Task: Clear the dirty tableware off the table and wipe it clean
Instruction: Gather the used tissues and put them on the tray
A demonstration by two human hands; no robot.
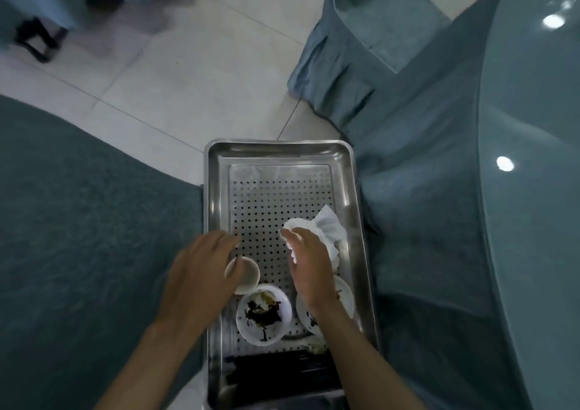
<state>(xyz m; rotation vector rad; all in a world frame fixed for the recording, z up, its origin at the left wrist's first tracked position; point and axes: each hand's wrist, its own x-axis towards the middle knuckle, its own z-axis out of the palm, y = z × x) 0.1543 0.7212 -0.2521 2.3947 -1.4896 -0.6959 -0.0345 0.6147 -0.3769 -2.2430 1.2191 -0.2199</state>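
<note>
We've got a shiny silver steel tray [216, 190] here, its inner panel dotted all over with neat rows of small dark holes, and a crumpled white napkin [326, 227] sitting on it. The little cup [249, 273] is off-white with a brownish inside, the white bowl [263, 314] is smeared with black and brownish sauce, and the white plate [345, 293] has dark smudges too. Around all that we see muted teal-blue cloth [439, 190] over a glossy teal tabletop [539, 127], and pale grey floor tiles [188, 80] with thin dark grout lines.

Pale floor tiles [188, 73] with dark grout lines fill the upper middle. A chair in a blue-grey pleated cover [351, 64] stands upper right. Black chair legs [34, 40] show, blurred, upper left.
</note>
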